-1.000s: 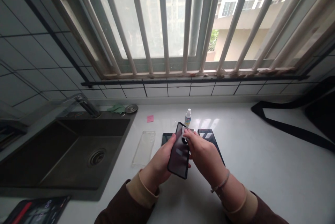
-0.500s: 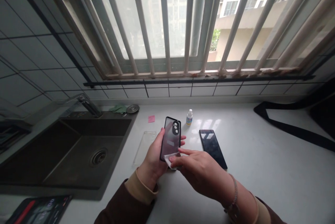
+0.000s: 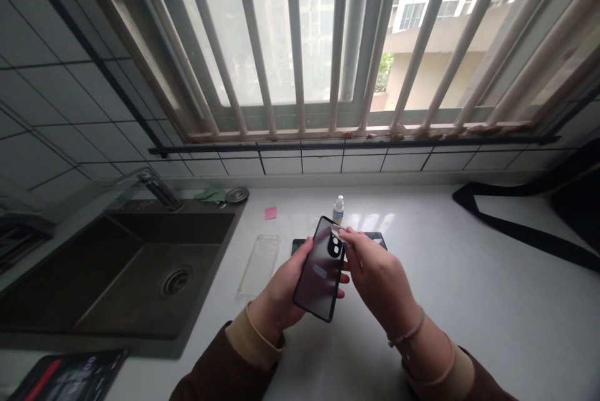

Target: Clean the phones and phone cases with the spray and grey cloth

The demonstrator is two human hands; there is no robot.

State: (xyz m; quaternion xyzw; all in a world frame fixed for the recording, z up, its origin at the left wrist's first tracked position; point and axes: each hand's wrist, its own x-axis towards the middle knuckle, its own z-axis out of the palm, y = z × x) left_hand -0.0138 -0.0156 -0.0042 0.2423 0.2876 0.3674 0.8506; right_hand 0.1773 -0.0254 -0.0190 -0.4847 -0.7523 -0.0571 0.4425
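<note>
My left hand (image 3: pixel 281 285) grips a translucent phone case (image 3: pixel 316 282) with a black rim, tilted, its camera cutouts at the top right. In my right hand (image 3: pixel 377 270) is a small white wipe (image 3: pixel 335 231), pinched against the case beside the cutouts and mostly covered by the fingers. Behind my right hand lies a dark phone (image 3: pixel 376 238), largely hidden. Part of another dark flat object (image 3: pixel 297 245) shows behind the held case. A clear phone case (image 3: pixel 260 267) rests on the counter to the left, and a small white bottle (image 3: pixel 338 207) stands just beyond.
A dark sink (image 3: pixel 135 276) with a faucet (image 3: pixel 159 188) takes up the left. Near its back corner are a green cloth (image 3: pixel 210 195) and a metal drain cover (image 3: pixel 237 195). A pink note (image 3: pixel 270 213) lies on the counter; a black strap (image 3: pixel 510 226) stretches along the right.
The held case has come lower and to the right and tilted clockwise. My right hand has moved the wipe from the case's bottom edge up to the camera cutouts.
</note>
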